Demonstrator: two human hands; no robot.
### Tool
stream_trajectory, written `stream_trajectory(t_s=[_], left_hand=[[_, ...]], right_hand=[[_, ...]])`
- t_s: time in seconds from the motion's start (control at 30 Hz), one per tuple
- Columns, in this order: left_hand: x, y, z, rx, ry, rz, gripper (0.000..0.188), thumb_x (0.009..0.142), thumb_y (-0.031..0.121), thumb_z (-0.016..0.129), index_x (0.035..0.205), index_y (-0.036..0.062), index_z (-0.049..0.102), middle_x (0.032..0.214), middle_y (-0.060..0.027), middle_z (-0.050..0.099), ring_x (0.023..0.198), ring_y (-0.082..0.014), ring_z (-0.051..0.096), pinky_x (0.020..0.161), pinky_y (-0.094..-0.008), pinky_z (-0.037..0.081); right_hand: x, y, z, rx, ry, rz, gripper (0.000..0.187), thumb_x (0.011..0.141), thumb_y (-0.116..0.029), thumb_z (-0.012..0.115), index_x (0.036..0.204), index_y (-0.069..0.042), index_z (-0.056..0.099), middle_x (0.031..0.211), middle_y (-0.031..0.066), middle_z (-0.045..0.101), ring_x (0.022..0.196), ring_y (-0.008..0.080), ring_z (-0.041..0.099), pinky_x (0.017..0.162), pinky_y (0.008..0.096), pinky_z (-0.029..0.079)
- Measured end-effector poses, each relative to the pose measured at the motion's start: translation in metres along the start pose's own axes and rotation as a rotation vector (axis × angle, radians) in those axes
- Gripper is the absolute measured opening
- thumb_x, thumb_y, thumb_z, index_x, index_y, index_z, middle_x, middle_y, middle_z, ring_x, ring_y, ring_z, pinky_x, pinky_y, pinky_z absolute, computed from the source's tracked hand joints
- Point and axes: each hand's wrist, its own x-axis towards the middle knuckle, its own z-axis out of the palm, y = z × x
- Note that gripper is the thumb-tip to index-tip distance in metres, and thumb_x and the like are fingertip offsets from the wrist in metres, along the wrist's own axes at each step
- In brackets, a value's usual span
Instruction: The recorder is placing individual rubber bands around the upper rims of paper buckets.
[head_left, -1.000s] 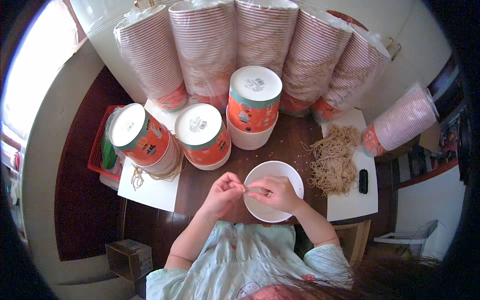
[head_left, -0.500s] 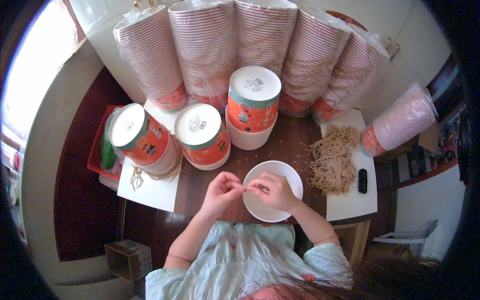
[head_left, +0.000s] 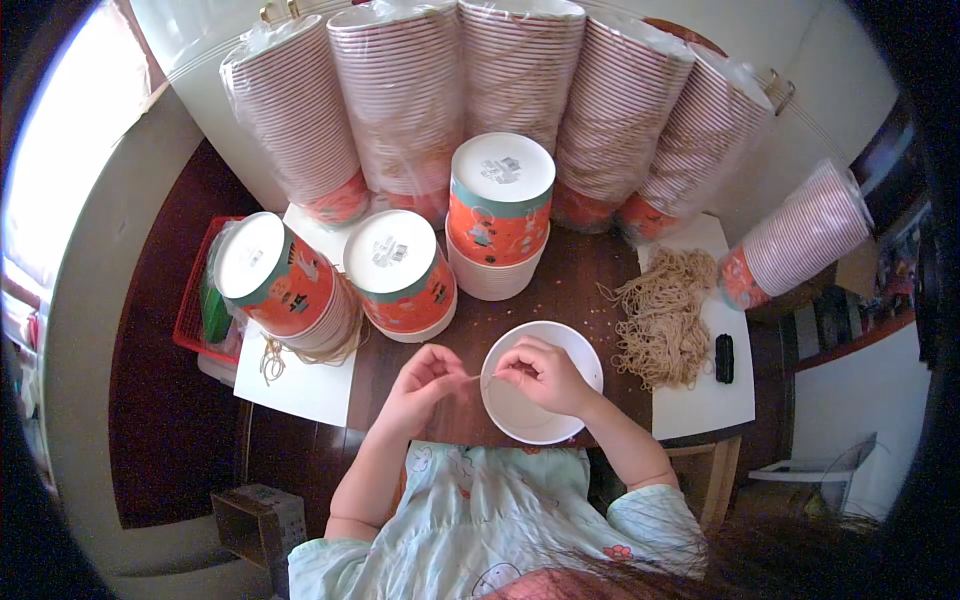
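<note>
A white round bowl (head_left: 540, 428) stands near the front edge of the brown table. Over its middle is my right hand (head_left: 545, 375), thumb and fingertips pinched together. Just beyond the bowl's left rim, my left hand (head_left: 425, 387) is also in a pinch. A short, thin strand (head_left: 480, 377) runs between the two pinches; it is too small to tell exactly what it is. To the right of the bowl lies a tangled heap of tan string (head_left: 665, 320) on a white sheet.
Orange paper tubs (head_left: 400, 290) stand upside down in stacks beyond my hands. Tall plastic-wrapped tub stacks (head_left: 400, 100) line the back. A black object (head_left: 724, 358) lies right of the string. A red basket (head_left: 190, 310) is at far left; small crumbs dot the tabletop.
My hands have drawn slightly apart, the left one moving left, so the thin strand now shows between them. The view has shifted a little.
</note>
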Motion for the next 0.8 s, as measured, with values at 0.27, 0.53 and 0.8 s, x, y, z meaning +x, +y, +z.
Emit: stream_trajectory(t_s=[0.27,0.53,0.8], left_hand=[[-0.002,0.0,0.014,0.477,-0.084,-0.003,0.012,0.085,0.009,0.054,0.09,-0.0017,0.057,0.082,-0.0016,0.058,0.076,-0.0054,0.052,0.067,-0.0204,0.043],[0.0,-0.007,0.025,0.565,0.095,0.118,0.011,0.081,0.009,0.059,0.084,-0.0018,0.06,0.07,0.0004,0.057,0.062,-0.0025,0.049,0.054,-0.0181,0.041],[0.001,-0.013,0.023,0.645,0.217,0.188,0.008,0.08,0.006,0.06,0.084,-0.0007,0.06,0.064,-0.0001,0.058,0.06,-0.0021,0.05,0.053,-0.0181,0.042]], right_hand=[[0.0,-0.008,-0.001,0.01,-0.006,-0.018,0.005,0.076,-0.006,0.063,0.078,-0.003,0.059,0.073,0.0044,0.053,0.062,0.0136,0.053,0.053,0.0251,0.042],[-0.002,-0.005,0.0,-0.002,-0.008,0.011,0.005,0.076,-0.006,0.062,0.079,-0.003,0.059,0.072,0.0043,0.053,0.062,0.0127,0.053,0.053,0.0245,0.043],[-0.003,0.002,0.003,-0.013,0.014,-0.012,0.006,0.077,-0.006,0.062,0.079,-0.003,0.058,0.071,0.004,0.052,0.06,0.0112,0.052,0.052,0.0232,0.042]])
